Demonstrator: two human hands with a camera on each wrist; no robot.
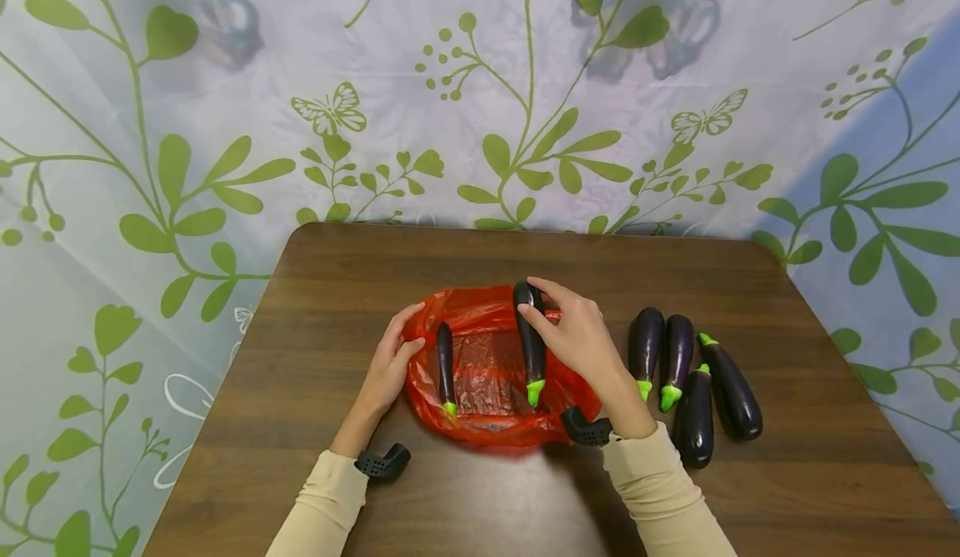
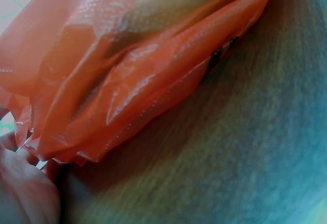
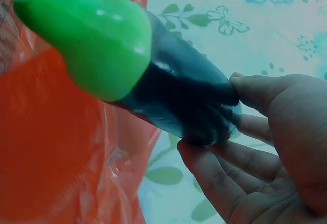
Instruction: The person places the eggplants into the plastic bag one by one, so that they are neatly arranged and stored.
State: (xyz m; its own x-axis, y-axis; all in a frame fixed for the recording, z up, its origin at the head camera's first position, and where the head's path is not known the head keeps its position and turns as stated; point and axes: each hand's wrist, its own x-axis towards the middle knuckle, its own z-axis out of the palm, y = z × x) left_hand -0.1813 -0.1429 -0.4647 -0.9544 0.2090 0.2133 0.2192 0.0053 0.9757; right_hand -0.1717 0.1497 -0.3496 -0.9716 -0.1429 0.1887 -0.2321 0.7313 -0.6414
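A red plastic bag (image 1: 480, 434) lies spread with its mouth up in the middle of the table. At its left rim my left hand (image 1: 386, 369) grips the film; in the left wrist view part of that hand (image 2: 25, 188) shows beside the crumpled bag (image 2: 148, 81). My right hand (image 1: 583, 336) pinches the rounded dark end of an eggplant (image 1: 532, 344) over the bag's right part. Its bright green stem end (image 3: 102, 45) points away from the fingers in the right wrist view. A second eggplant (image 1: 446, 365) rests inside the bag on the left.
Several more eggplants (image 1: 678, 357) lie together on the wooden table (image 1: 315, 290) to the right of the bag. Behind the table hangs a cloth (image 1: 390, 148) printed with green leaves and butterflies. A black wrist device (image 1: 384, 462) sits at each sleeve.
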